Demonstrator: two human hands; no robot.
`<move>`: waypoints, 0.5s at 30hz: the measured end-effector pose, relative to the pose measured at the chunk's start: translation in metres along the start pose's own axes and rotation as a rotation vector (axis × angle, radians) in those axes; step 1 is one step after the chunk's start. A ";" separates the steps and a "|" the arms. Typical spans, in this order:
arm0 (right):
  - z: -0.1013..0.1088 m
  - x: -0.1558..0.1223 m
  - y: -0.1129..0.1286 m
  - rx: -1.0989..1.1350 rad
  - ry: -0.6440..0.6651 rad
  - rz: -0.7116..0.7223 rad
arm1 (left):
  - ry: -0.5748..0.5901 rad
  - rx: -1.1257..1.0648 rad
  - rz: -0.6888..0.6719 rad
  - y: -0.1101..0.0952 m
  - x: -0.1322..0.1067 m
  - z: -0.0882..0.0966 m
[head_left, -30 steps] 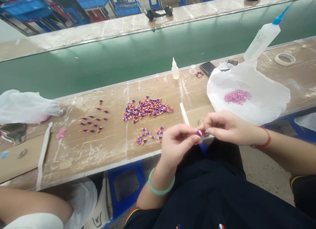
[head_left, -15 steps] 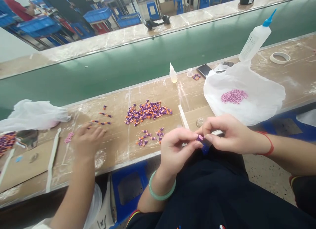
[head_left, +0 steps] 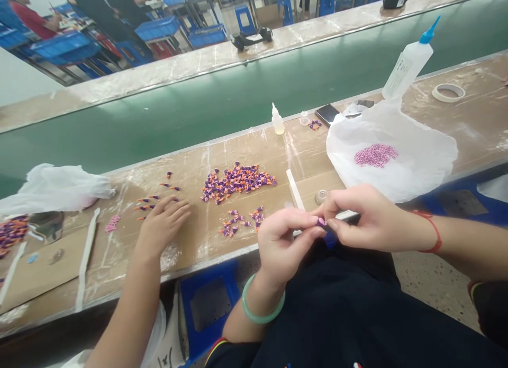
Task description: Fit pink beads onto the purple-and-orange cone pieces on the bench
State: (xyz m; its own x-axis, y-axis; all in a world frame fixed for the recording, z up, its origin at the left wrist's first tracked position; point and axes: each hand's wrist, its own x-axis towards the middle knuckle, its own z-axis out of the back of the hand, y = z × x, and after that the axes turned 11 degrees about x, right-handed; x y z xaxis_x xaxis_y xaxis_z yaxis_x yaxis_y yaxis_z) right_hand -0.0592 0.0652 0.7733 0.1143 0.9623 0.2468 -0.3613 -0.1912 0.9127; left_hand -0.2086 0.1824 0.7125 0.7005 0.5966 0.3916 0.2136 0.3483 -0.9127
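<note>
A small purple-and-pink piece [head_left: 321, 221] is pinched between the thumb and index finger of my left hand [head_left: 283, 238]. My right hand [head_left: 359, 217] meets it from the other side, thumb and index finger pressed together at the piece; whether they hold something tiny there is hidden. To the left on the table lies a big pile of purple-and-orange pieces [head_left: 237, 180], with a smaller scattered group [head_left: 234, 222] just in front of it. Small pink bits [head_left: 375, 155] sit on a white plastic sheet [head_left: 428, 156] beyond my right hand.
A co-worker's hand [head_left: 166, 220] rests among loose pieces at the left. Behind stand a small dropper bottle [head_left: 277, 120] and a large blue-tipped bottle [head_left: 408, 66]. A phone [head_left: 327, 114], a tape roll [head_left: 448, 92] and a white strip [head_left: 295, 189] lie on the table.
The co-worker's hand has shifted right along the table, uncovering several purple-and-orange pieces. My two hands stay together at the small piece, almost unmoved.
</note>
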 end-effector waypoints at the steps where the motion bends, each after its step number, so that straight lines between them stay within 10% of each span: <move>1: 0.000 0.000 0.000 -0.010 0.000 0.002 | -0.005 -0.003 -0.008 0.000 0.000 0.000; 15: 0.000 -0.001 0.000 -0.072 0.022 0.017 | 0.005 0.038 -0.047 0.000 0.002 0.000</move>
State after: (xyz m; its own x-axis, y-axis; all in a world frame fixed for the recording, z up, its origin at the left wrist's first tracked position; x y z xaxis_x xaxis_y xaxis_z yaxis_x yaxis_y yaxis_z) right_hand -0.0594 0.0640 0.7728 0.0872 0.9632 0.2543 -0.4290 -0.1941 0.8822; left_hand -0.2076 0.1833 0.7135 0.6938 0.5754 0.4331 0.2201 0.4033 -0.8882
